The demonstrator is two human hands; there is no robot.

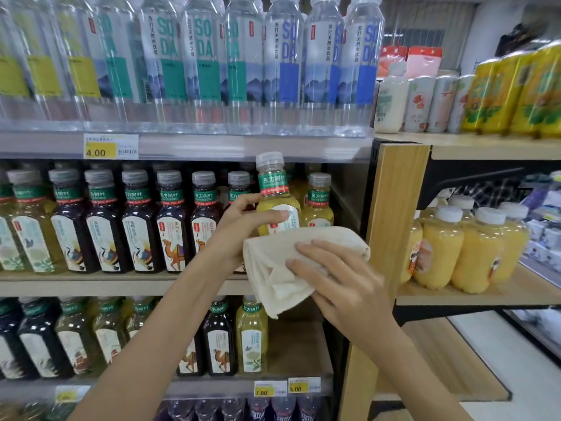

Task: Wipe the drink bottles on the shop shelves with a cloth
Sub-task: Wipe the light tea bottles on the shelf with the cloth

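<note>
**Q:** Item one, and its place?
**A:** Yellow tea bottle (274,192). Clear plastic, grey screw cap, green neck band. It is held upright in front of the middle shelf, just left of the wooden shelf post (397,214), and its cap sits higher than the row behind it.

**Q:** Hands?
**A:** Left hand (243,220): curled round the bottle's shoulder, thumb laid across the label. Right hand (340,275): fingers straight and spread, pressing a cream cloth (273,268) against the bottle's lower body. Its thumb is hidden. The cloth is folded and hangs loose below the palm.

**Q:** Handling notes?
**A:** Judged full, so moderately weighty for one hand. The plastic is smooth and likely slippery where the film label runs, and the walls probably give a little under a squeeze. Not fragile. Best hold is the narrowing shoulder under the neck band, where the left hand has it, which leaves the body free for wiping. The cloth is soft and limp and should wrap readily.

**Q:** Other stock?
**A:** Dark tea bottles (170,220): same row, further left of the post. Soda water bottles (282,65): shelf above, up and left of the post. Orange juice bottles (440,247): right of the post. Yellow cans (501,86): up and right of it.
</note>
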